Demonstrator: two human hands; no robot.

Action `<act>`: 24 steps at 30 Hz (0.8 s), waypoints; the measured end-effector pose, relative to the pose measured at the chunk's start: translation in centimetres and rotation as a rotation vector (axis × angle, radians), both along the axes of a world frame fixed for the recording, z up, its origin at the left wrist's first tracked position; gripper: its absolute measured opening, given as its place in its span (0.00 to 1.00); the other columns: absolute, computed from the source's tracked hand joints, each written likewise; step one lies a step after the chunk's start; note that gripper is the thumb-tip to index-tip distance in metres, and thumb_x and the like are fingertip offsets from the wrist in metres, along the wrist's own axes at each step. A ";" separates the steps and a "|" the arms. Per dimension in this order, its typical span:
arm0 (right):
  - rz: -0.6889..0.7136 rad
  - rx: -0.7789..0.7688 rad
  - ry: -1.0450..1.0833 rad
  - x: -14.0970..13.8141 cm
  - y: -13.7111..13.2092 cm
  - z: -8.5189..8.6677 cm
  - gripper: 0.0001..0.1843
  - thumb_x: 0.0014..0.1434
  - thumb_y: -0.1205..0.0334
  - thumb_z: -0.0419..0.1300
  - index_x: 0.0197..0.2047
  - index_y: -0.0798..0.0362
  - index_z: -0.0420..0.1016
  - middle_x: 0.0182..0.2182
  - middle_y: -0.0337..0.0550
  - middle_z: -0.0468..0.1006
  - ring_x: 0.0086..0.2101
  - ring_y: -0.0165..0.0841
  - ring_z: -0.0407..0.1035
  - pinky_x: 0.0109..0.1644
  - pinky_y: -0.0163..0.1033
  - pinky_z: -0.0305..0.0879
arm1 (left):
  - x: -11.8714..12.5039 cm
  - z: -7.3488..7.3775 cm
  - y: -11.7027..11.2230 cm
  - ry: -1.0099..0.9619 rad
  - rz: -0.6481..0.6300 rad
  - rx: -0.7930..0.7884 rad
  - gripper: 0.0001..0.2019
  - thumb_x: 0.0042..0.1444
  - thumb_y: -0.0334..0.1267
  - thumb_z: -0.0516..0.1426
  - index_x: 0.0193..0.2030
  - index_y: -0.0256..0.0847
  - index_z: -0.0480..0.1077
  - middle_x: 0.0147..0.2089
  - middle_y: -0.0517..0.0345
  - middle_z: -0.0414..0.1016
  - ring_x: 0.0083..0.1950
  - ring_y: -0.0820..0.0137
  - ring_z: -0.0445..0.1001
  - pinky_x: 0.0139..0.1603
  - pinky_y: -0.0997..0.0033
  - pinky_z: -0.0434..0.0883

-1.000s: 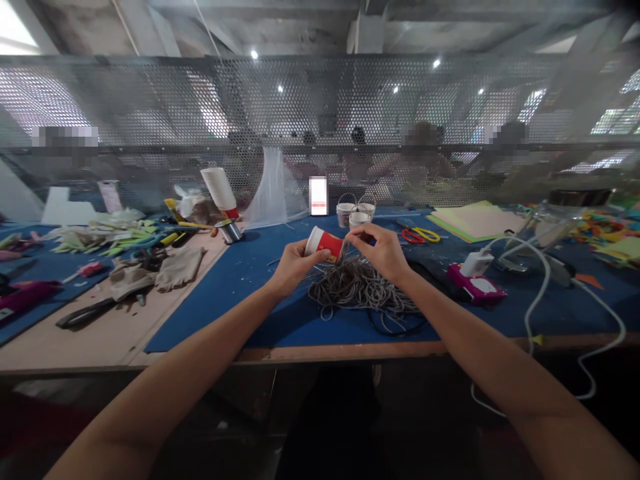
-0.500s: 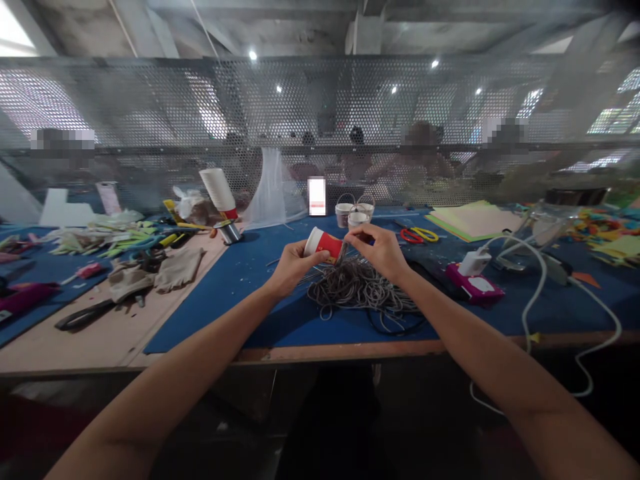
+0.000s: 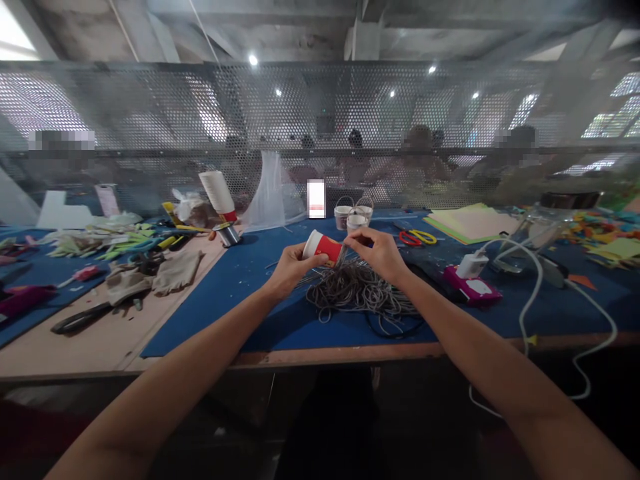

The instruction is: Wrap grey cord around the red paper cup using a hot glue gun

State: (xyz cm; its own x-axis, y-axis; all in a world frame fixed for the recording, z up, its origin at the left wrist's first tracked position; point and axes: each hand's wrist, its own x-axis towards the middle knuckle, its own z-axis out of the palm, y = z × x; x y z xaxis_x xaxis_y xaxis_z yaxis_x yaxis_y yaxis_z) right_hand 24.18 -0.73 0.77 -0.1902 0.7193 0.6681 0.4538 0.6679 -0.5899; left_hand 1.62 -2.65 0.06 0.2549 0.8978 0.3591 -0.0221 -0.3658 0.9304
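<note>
At three o'clock on a red-and-white paper cup point(image 3: 324, 249) the left hand point(image 3: 289, 268) clasps, the right hand point(image 3: 376, 252) pinches gray cord point(image 3: 343, 255).

So there's red-and-yellow scissors point(image 3: 418, 238) lying near some pastel paper sheets point(image 3: 467, 223), a white charger point(image 3: 472, 265) on a magenta block point(image 3: 470, 288), beige gloves point(image 3: 177, 272) off left, and mesh paneling point(image 3: 320, 100) behind everything.

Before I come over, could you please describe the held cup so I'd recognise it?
On the blue mat, find the tangled grey cord. Near its far edge, the left hand holds a red and white cup. Unlike the leaning cup stack farther left, it is single.
</note>
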 end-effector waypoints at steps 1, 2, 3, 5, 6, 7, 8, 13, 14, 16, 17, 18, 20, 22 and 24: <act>0.005 -0.012 0.005 0.0 0.0 0.0 0.13 0.62 0.49 0.62 0.36 0.50 0.79 0.27 0.39 0.77 0.28 0.31 0.66 0.34 0.39 0.64 | 0.0 0.0 0.0 -0.010 -0.006 -0.005 0.15 0.48 0.43 0.68 0.40 0.37 0.80 0.35 0.55 0.81 0.35 0.68 0.76 0.44 0.68 0.73; 0.009 -0.025 0.012 0.0 0.0 0.1 0.13 0.62 0.49 0.63 0.36 0.50 0.79 0.27 0.39 0.77 0.27 0.31 0.66 0.34 0.39 0.64 | 0.0 0.0 0.0 -0.020 -0.013 -0.009 0.15 0.48 0.42 0.68 0.41 0.37 0.80 0.35 0.55 0.81 0.35 0.68 0.76 0.44 0.67 0.73; 0.012 -0.034 0.019 0.0 0.0 0.1 0.13 0.62 0.49 0.63 0.36 0.50 0.79 0.27 0.39 0.76 0.27 0.31 0.66 0.33 0.39 0.63 | 0.0 0.0 0.0 -0.030 -0.021 -0.011 0.14 0.49 0.42 0.68 0.41 0.37 0.80 0.35 0.55 0.81 0.35 0.68 0.76 0.44 0.68 0.73; 0.017 -0.042 0.027 0.0 -0.1 0.2 0.14 0.61 0.49 0.63 0.36 0.51 0.79 0.26 0.39 0.76 0.27 0.31 0.66 0.33 0.39 0.63 | 0.0 0.0 0.0 -0.038 -0.037 -0.016 0.14 0.49 0.43 0.68 0.41 0.37 0.80 0.35 0.55 0.81 0.35 0.68 0.76 0.45 0.67 0.73; 0.019 -0.044 0.028 0.0 -0.2 0.3 0.14 0.61 0.49 0.63 0.36 0.51 0.79 0.26 0.39 0.76 0.27 0.31 0.66 0.33 0.38 0.63 | 0.0 0.0 0.0 -0.037 -0.040 -0.019 0.15 0.49 0.43 0.69 0.40 0.37 0.80 0.35 0.55 0.81 0.35 0.68 0.76 0.45 0.67 0.73; 0.020 -0.045 0.027 0.0 -0.2 0.3 0.14 0.61 0.49 0.63 0.35 0.51 0.79 0.26 0.39 0.76 0.27 0.31 0.66 0.33 0.38 0.63 | 0.0 0.0 -0.1 -0.034 -0.038 -0.022 0.15 0.48 0.44 0.69 0.40 0.37 0.80 0.35 0.55 0.81 0.35 0.68 0.76 0.45 0.67 0.73; 0.021 -0.045 0.026 0.0 -0.2 0.4 0.14 0.61 0.49 0.63 0.35 0.51 0.79 0.25 0.39 0.75 0.27 0.31 0.66 0.32 0.38 0.62 | 0.0 0.1 -0.1 -0.030 -0.035 -0.026 0.15 0.48 0.44 0.69 0.39 0.37 0.80 0.36 0.55 0.81 0.35 0.67 0.77 0.45 0.66 0.73; 0.011 -0.046 0.037 0.0 -0.1 0.3 0.14 0.61 0.48 0.63 0.35 0.51 0.79 0.26 0.39 0.75 0.27 0.31 0.66 0.32 0.37 0.63 | 0.0 0.1 -0.1 -0.034 -0.034 -0.040 0.16 0.47 0.44 0.69 0.40 0.37 0.80 0.36 0.54 0.81 0.35 0.68 0.76 0.42 0.67 0.73; 0.006 -0.041 0.039 0.0 -0.1 0.3 0.14 0.61 0.48 0.63 0.35 0.51 0.80 0.26 0.39 0.75 0.27 0.31 0.66 0.32 0.37 0.63 | 0.0 0.0 -0.1 -0.037 -0.035 -0.042 0.15 0.47 0.44 0.69 0.40 0.37 0.80 0.36 0.54 0.81 0.35 0.68 0.76 0.42 0.68 0.73; -0.009 -0.028 0.047 0.0 -0.1 0.3 0.14 0.61 0.48 0.63 0.36 0.50 0.80 0.26 0.39 0.75 0.26 0.31 0.66 0.32 0.38 0.64 | -0.1 0.0 0.0 -0.046 -0.036 -0.046 0.15 0.47 0.43 0.69 0.39 0.37 0.80 0.35 0.54 0.81 0.34 0.69 0.75 0.41 0.68 0.72; -0.016 -0.020 0.054 0.0 -0.1 0.3 0.13 0.62 0.49 0.63 0.36 0.50 0.80 0.26 0.39 0.75 0.26 0.31 0.66 0.32 0.38 0.64 | -0.1 -0.1 0.0 -0.050 -0.037 -0.046 0.14 0.47 0.43 0.69 0.39 0.37 0.80 0.35 0.55 0.81 0.34 0.69 0.75 0.41 0.68 0.72; -0.022 -0.011 0.062 0.0 -0.2 0.3 0.13 0.62 0.49 0.63 0.37 0.50 0.80 0.26 0.39 0.75 0.26 0.31 0.66 0.32 0.38 0.64 | -0.1 -0.1 0.0 -0.053 -0.039 -0.046 0.14 0.47 0.43 0.69 0.39 0.37 0.80 0.35 0.55 0.81 0.34 0.69 0.75 0.41 0.69 0.72; -0.030 0.008 0.078 0.0 -0.3 0.3 0.12 0.62 0.50 0.62 0.37 0.49 0.80 0.27 0.39 0.76 0.27 0.30 0.66 0.33 0.38 0.64 | -0.1 -0.2 0.1 -0.061 -0.046 -0.045 0.14 0.48 0.42 0.69 0.39 0.37 0.80 0.35 0.55 0.81 0.34 0.70 0.75 0.41 0.69 0.72; -0.033 0.023 0.085 0.0 -0.3 0.3 0.12 0.62 0.50 0.63 0.37 0.49 0.80 0.28 0.39 0.76 0.27 0.30 0.66 0.33 0.38 0.64 | -0.1 -0.2 0.1 -0.064 -0.051 -0.044 0.14 0.48 0.42 0.69 0.39 0.37 0.80 0.36 0.55 0.81 0.34 0.70 0.75 0.42 0.69 0.72; -0.032 0.027 0.079 -0.1 -0.3 0.3 0.12 0.62 0.50 0.62 0.37 0.49 0.80 0.27 0.39 0.76 0.27 0.31 0.66 0.33 0.39 0.64 | -0.1 -0.2 0.2 -0.059 -0.051 -0.044 0.14 0.48 0.42 0.69 0.39 0.37 0.80 0.35 0.55 0.81 0.33 0.70 0.75 0.41 0.69 0.72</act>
